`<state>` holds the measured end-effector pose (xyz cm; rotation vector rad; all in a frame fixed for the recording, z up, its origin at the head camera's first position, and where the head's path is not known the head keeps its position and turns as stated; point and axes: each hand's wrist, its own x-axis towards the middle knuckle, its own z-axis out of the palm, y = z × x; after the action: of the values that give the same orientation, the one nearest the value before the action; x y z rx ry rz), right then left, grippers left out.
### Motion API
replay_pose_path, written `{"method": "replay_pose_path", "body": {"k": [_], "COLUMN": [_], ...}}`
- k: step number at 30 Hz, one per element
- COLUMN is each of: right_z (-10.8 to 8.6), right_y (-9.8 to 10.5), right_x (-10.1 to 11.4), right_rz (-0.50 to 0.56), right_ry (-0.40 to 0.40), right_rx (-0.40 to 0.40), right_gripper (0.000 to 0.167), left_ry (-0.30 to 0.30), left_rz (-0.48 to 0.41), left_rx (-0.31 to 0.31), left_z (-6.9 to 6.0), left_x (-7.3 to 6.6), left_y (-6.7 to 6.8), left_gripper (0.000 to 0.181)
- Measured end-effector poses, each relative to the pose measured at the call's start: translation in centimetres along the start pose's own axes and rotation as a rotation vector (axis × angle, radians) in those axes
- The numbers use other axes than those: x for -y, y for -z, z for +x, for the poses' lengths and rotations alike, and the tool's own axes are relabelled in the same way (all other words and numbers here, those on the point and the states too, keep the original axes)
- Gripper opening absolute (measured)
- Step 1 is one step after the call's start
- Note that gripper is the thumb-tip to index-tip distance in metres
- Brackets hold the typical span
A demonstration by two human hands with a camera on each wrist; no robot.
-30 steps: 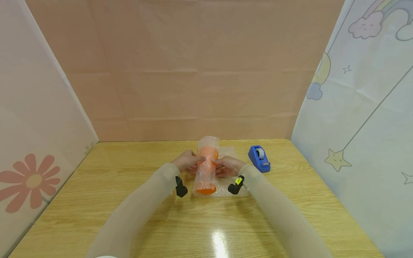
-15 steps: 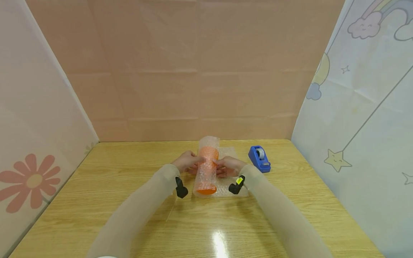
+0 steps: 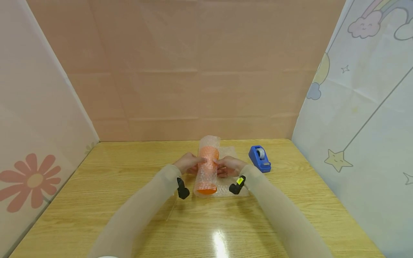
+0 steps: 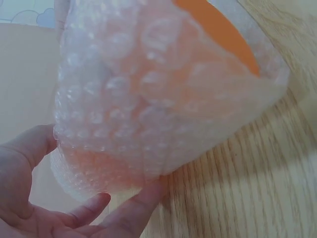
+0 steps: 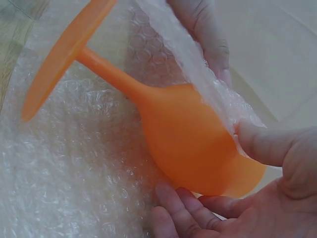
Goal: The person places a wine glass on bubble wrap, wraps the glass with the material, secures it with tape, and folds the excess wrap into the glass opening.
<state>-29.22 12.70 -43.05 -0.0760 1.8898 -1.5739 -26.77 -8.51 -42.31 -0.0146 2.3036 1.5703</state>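
Note:
An orange wine glass [image 5: 185, 139] lies on its side, partly rolled in clear bubble wrap [image 3: 207, 175]. Its round foot, stem and bowl show uncovered in the right wrist view. On the roll's left side my left hand [image 3: 187, 163] grips the wrap, thumb on top and fingers reaching underneath. From the right, my right hand [image 5: 277, 193] holds the glass near its rim. That thumb presses the edge of the wrap onto the bowl while the fingers lie below it. In the left wrist view, bubble wrap [image 4: 124, 109] covers most of the glass.
A loose flap of the wrap spreads flat on the wooden table [image 3: 129, 154] to the right of the roll. Behind my right hand stands a blue tape dispenser [image 3: 260, 159] with a roll of tape. A plain wall [image 3: 193, 89] rises at the table's back edge.

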Motion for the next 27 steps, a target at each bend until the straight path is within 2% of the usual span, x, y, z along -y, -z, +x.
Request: {"method": "replay_pose_path", "body": {"k": [5,13,17,27], "right_z": [-0.1,-0.2,-0.4,-0.6], "right_y": [0.0,0.0,-0.1,-0.4], "right_x": [0.0,0.3,0.5,1.0], "right_rz": [-0.003,-0.030,-0.043,0.010], "right_ry": [-0.002,0.045,0.053,0.033], "right_rx": [-0.005,0.019,0.002,-0.060], "right_gripper": [0.023,0.040,0.041,0.048], "left_ry": [0.015,0.029,0.033,0.035], "left_rz": [0.012,0.006,0.007,0.004], "left_rx": [-0.005,-0.009,-0.014,-0.012], "left_z": [0.0,0.0,0.1,0.3], "left_x": [0.0,0.0,0.0,0.1], "left_y": [0.0,0.0,0.1,0.1], "left_gripper": [0.036,0.046,0.046,0.042]}}
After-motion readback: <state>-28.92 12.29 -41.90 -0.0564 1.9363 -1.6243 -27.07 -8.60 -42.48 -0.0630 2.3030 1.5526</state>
